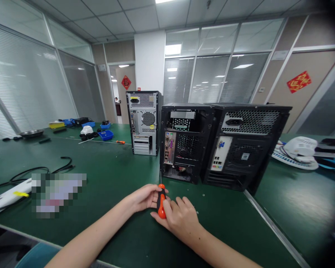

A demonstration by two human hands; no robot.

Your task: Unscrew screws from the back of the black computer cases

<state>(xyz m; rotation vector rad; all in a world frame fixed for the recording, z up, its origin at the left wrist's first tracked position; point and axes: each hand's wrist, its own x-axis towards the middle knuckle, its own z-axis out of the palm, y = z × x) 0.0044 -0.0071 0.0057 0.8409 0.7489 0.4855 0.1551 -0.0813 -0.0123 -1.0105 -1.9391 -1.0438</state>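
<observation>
R hand (pixel 182 216), L hand (pixel 147 197) on scrwdrvr (pixel 161 204).

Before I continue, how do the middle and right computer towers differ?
The middle computer tower has an open top bay; the right computer tower has a power socket there. The middle computer tower has a long purple port; the right computer tower shows none. Both are black and stand upright.

An office room serving as a computer workshop: glass partitions (pixel 181 80) with blinds and a panelled ceiling (pixel 142 16) mark the office, while computer cases (pixel 187 147) and blue trays (pixel 105 136) on a green bench (pixel 108 169), plus a hand-held screwdriver (pixel 162 212), mark the workshop.
</observation>
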